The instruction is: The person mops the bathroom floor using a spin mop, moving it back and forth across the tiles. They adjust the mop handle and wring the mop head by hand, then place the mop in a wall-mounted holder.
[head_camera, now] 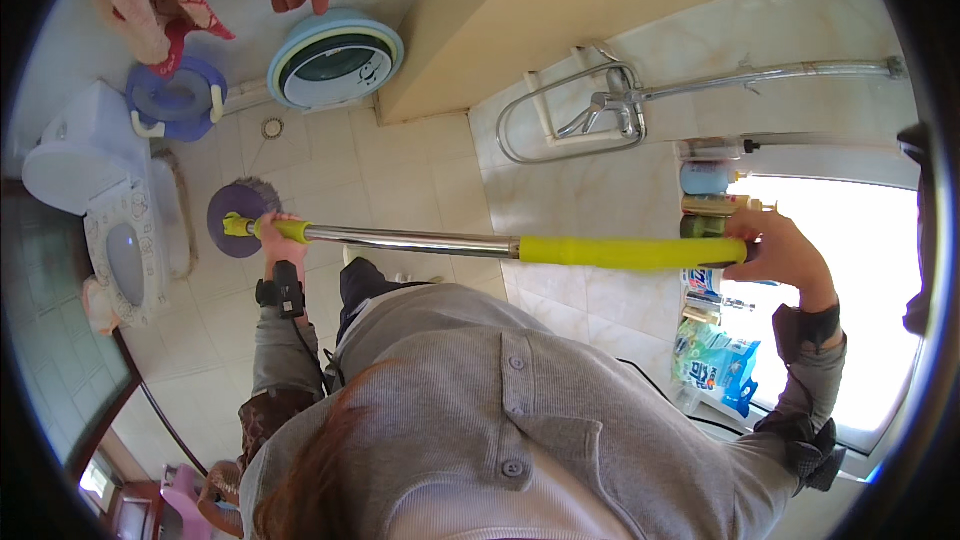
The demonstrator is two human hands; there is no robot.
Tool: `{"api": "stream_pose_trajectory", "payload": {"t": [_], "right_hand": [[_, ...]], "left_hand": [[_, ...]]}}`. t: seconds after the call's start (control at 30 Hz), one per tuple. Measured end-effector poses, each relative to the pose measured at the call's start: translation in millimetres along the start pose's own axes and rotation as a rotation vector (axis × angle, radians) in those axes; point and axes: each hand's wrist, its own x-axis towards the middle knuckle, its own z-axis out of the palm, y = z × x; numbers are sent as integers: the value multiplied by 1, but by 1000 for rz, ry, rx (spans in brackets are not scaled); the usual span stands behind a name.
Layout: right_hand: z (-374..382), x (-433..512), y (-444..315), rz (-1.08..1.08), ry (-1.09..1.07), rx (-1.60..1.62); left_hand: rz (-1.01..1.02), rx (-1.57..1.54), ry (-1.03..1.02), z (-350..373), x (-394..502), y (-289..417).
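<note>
A spin mop with a chrome pole [412,238] stretches across the view from left to right. Its purple disc head [238,221] with grey fringe is at the left, over the tiled floor. My left hand [280,237] is wrapped around the lime-yellow lower sleeve [294,229], close to the head. At the other end, the long lime-yellow grip [630,252] reaches my right hand [784,249]. Its fingers close on the dark end cap, which they partly hide. Bottles on the window ledge show behind that hand.
At the left stands a white toilet [56,174] with a patterned seat. Near it are a purple child's toilet seat [176,99], stacked basins [337,60] and a floor drain [273,127]. A shower mixer [615,101] juts from the wall. A blue-green packet [712,364] sits on the ledge.
</note>
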Motion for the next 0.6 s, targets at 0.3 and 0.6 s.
{"api": "stream_pose_trajectory", "payload": {"t": [0.3, 0.6], "right_hand": [[64, 23, 0, -834, 538, 1516], [75, 82, -96, -1809, 505, 1657]], "left_hand": [[-141, 4, -28, 0, 22, -2], [-153, -55, -117, 33, -13, -24]]}}
